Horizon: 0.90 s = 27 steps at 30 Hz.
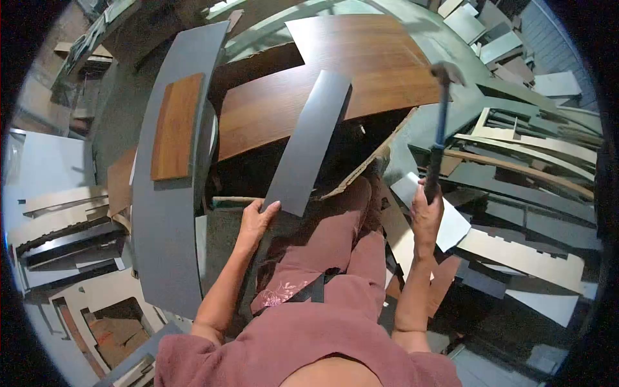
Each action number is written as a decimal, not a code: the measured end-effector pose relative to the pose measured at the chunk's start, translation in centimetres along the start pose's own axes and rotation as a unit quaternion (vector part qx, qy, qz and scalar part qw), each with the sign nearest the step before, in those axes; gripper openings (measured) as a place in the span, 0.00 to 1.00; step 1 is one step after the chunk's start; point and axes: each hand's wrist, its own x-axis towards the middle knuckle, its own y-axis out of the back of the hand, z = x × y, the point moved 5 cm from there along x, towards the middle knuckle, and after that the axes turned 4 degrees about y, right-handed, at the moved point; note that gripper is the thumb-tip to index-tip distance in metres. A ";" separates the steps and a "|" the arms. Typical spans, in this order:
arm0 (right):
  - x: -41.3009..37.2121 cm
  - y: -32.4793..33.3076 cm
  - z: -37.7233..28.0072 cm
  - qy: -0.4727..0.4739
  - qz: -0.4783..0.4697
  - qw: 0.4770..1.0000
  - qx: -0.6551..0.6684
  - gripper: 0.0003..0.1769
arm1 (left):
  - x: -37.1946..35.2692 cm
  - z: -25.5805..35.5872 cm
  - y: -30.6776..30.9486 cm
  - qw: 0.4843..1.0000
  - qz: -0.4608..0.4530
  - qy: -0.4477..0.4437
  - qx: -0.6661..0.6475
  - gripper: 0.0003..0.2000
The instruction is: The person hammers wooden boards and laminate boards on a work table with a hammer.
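My left hand [257, 226] grips the near end of a long grey board [308, 145], thumb on top. The board slants away from me, its far end over a large wood-grain panel [367, 71]. In my right hand [428, 209] is a hammer [441, 122], held upright by its dark handle, the head raised above the panel's right side. The fingers are wrapped round the grip. Between the wood-grain panel and my legs is a dark opening, edged on the right by a torn cardboard rim [371, 158].
To the left stands a long grey panel [164, 226] with a smaller wood-grain board [177, 128] on it. Stacked offcuts [529, 171] lie on the right, with a white piece [451, 216] beside my right hand. More cut boards [71, 213] are piled at far left.
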 end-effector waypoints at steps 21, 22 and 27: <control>6.8 -14.6 3.0 -0.102 -0.219 0.969 0.052 0.11 | 1.3 0.1 0.4 0.998 -0.017 0.048 0.041 0.24; 6.8 -14.9 2.8 -0.097 -0.229 0.967 0.049 0.11 | 2.0 -1.0 0.5 0.997 -0.003 0.009 0.079 0.24; 7.4 -15.5 4.6 -0.105 -0.250 0.962 0.043 0.12 | 1.4 -0.3 0.4 0.996 -0.007 0.020 0.081 0.25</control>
